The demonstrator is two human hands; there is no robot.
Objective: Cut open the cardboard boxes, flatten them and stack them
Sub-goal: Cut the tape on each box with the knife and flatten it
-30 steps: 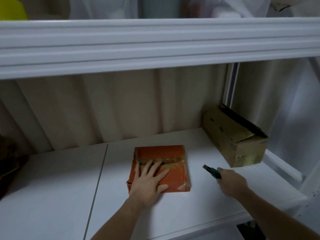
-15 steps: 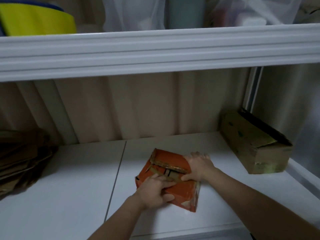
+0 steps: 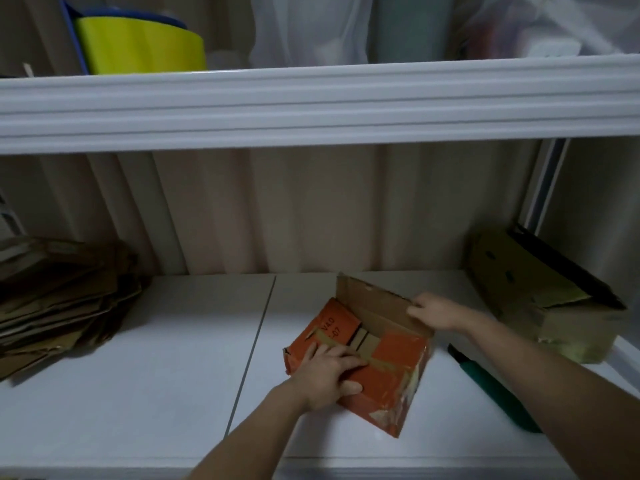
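An orange cardboard box sits on the white shelf, its far flap lifted so the brown inside shows. My right hand pinches the top edge of that raised flap. My left hand grips the near flap along the taped seam. A green-handled box cutter lies on the shelf to the right of the box, partly under my right forearm. A stack of flattened brown cardboard lies at the far left.
A brown-green cardboard box lies on its side at the back right corner. The upper shelf's white edge hangs overhead, carrying a yellow tub and plastic bags. A corrugated wall closes the back.
My right hand laid down the cutter, took the orange box's far flap and lifted it up. My left hand went from flat on the lid to gripping the near flap. The view shifted left.
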